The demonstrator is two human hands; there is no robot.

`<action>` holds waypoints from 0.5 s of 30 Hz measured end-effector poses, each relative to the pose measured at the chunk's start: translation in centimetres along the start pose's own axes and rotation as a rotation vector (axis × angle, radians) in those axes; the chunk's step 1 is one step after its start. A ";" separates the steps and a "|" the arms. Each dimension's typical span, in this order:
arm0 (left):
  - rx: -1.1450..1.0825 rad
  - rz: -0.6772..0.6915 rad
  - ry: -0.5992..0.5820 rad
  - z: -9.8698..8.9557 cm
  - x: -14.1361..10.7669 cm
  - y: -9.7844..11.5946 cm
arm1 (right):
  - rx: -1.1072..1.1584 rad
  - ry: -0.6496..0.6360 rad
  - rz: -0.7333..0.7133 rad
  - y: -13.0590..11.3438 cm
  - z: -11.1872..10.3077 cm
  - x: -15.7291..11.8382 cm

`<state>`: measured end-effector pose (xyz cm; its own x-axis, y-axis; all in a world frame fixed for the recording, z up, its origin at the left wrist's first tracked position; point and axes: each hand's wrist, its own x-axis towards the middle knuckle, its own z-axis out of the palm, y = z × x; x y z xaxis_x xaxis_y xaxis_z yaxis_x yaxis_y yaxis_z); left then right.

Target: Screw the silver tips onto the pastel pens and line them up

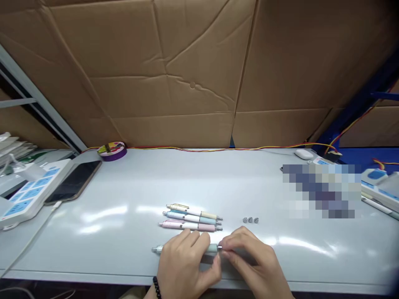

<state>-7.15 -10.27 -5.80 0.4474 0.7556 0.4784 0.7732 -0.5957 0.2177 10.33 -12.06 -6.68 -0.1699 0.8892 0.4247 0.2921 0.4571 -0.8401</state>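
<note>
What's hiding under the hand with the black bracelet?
A pale green pen is under that left hand. Its body pokes out on both sides, but the hand covers the middle, so that part can't be seen.

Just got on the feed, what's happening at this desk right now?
A person's left hand holds a pale green pen flat just above or on the desk, while the fingertips of the right hand pinch at its metal tip. Beyond the hands, three more pens lie side by side, and three small metal pieces sit in a row to their right.
</note>
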 end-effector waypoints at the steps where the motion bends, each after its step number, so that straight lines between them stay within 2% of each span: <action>1: -0.002 0.002 0.002 0.0 0.0 0.0 | 0.008 0.001 -0.017 0.0 0.0 0.0; 10: 0.003 0.007 0.006 0.0 0.1 -0.1 | -0.060 -0.101 -0.060 -0.9 -0.5 0.7; 15: -0.017 0.035 -0.017 0.0 0.2 0.0 | -0.115 -0.215 0.118 -1.3 -0.2 0.7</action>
<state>-7.08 -10.09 -5.75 0.4820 0.7388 0.4711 0.7492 -0.6263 0.2156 10.04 -12.04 -5.18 -0.3208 0.9177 0.2343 0.4243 0.3604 -0.8307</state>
